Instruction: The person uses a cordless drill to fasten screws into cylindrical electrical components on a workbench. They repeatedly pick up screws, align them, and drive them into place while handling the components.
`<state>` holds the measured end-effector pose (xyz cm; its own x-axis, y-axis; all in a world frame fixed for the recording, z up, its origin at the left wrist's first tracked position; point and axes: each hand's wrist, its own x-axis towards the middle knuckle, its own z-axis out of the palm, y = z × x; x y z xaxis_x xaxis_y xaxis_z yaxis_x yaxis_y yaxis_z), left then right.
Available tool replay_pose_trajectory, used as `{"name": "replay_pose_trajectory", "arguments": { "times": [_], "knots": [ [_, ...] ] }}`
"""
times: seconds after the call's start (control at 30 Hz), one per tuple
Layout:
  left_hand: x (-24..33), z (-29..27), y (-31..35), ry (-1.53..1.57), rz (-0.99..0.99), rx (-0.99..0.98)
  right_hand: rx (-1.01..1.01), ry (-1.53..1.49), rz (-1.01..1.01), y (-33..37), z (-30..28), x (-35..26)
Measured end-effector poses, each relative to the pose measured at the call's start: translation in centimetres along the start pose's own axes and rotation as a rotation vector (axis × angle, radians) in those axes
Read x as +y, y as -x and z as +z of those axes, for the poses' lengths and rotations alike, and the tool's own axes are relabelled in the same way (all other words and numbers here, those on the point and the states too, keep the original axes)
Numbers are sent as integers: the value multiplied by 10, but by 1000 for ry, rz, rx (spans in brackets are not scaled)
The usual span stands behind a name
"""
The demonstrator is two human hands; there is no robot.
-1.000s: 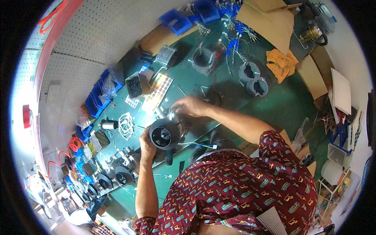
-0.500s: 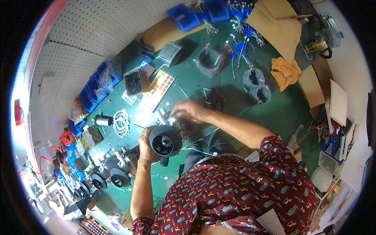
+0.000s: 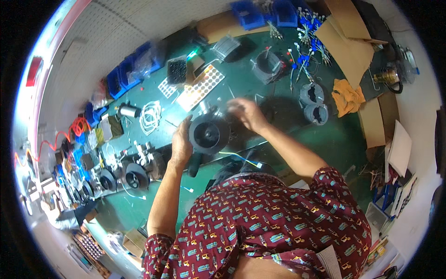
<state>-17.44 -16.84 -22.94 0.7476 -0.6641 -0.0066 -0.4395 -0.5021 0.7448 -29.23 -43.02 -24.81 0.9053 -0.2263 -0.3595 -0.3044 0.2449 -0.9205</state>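
A dark grey round housing (image 3: 209,134) with a hollow front stands at the near edge of the green bench, metal fittings behind it. From its underside runs a thin yellow-and-blue cable (image 3: 241,159) with a white plug. My left hand (image 3: 182,139) grips the housing's left side, fingers up along its edge. To the right of the fittings, my right hand (image 3: 248,114) hangs apart from the housing. Its fingers are smeared by motion, so whether they pinch anything is not clear.
Similar housings (image 3: 137,176) line the bench on the left. Beyond lie a coil of white cable (image 3: 150,117), a sticker sheet (image 3: 202,87) and a box of small black parts (image 3: 177,70). Grey ring-shaped parts (image 3: 317,114), an orange cloth (image 3: 347,97) and cardboard (image 3: 346,49) are at the right.
My right hand has come off the metal fittings and moved to the right. My left hand stays on the housing, which now faces more upward. The whole view has shifted.
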Motion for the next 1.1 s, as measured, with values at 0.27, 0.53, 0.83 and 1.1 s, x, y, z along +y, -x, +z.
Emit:
{"name": "replay_pose_trajectory", "arguments": {
  "times": [0.27, 0.53, 0.83, 1.1],
  "knots": [
    [13, 10, 63, 10, -114, -21, 318, 530, -250, 80, 46, 14],
    [18, 19, 62, -250, 0, -4, 375, 749, -290, 82, 65, 30],
    [3, 26, 65, -197, 7, 27, 324, 967, -448, 76, 61, 35],
    [-1, 11, 78, -91, -35, 48, 357, 836, -264, 77, 42, -17]
  ]
}}
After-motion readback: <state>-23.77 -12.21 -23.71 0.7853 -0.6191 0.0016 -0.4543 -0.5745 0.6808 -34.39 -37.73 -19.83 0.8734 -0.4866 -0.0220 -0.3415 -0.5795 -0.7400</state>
